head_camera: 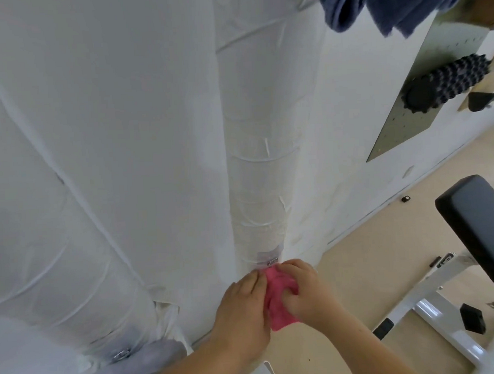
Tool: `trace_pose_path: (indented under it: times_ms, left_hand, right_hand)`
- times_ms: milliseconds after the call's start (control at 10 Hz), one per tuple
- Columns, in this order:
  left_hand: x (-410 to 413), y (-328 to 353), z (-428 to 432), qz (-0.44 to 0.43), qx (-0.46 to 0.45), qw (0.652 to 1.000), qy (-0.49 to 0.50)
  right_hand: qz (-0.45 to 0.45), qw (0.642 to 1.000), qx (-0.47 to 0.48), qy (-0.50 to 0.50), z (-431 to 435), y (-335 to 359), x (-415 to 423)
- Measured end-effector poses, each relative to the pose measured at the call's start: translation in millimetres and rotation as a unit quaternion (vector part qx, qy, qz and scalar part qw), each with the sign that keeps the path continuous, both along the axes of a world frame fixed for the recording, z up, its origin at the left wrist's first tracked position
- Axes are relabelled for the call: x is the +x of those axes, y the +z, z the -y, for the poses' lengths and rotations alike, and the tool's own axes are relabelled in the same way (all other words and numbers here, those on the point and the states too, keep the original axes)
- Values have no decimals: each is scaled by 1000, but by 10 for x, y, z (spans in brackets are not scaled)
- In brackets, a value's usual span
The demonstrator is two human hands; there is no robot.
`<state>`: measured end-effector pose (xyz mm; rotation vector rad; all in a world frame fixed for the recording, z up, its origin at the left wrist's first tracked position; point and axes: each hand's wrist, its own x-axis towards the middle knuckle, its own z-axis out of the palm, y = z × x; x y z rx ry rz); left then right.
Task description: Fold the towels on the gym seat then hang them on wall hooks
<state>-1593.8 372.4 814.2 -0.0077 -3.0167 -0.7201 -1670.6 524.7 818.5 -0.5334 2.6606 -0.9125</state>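
Currently our left hand (pixel 243 310) and right hand (pixel 305 292) grip the towel (pixel 277 302); hook (pixel 271 260) just beyond fingertips, right hand nearer.

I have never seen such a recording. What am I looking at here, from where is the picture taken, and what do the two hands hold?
No machine here: a person wears one wide camera on the head, so you look down along their own arms. The left hand and the right hand both grip a pink towel, bunched against the white wall just under a small metal hook. Lower left, a grey towel hangs at another hook. At the top a blue towel hangs down. On the right stands the gym seat with its black pad; no towel shows on the visible part. A knobbly black roller is further up the wall.
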Motion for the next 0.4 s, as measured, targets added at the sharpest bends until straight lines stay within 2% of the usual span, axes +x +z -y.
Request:
trace_pose_path:
  times_ms: [200, 400]
  left_hand:
    - [29, -4, 53, -9, 13, 1000, -4]
    - [129, 192, 141, -28, 91, 995, 12]
  right_hand:
    - [-37, 999, -3, -24, -3, 27, 25]
    - [-40, 998, -14, -52, 18, 138, 80]
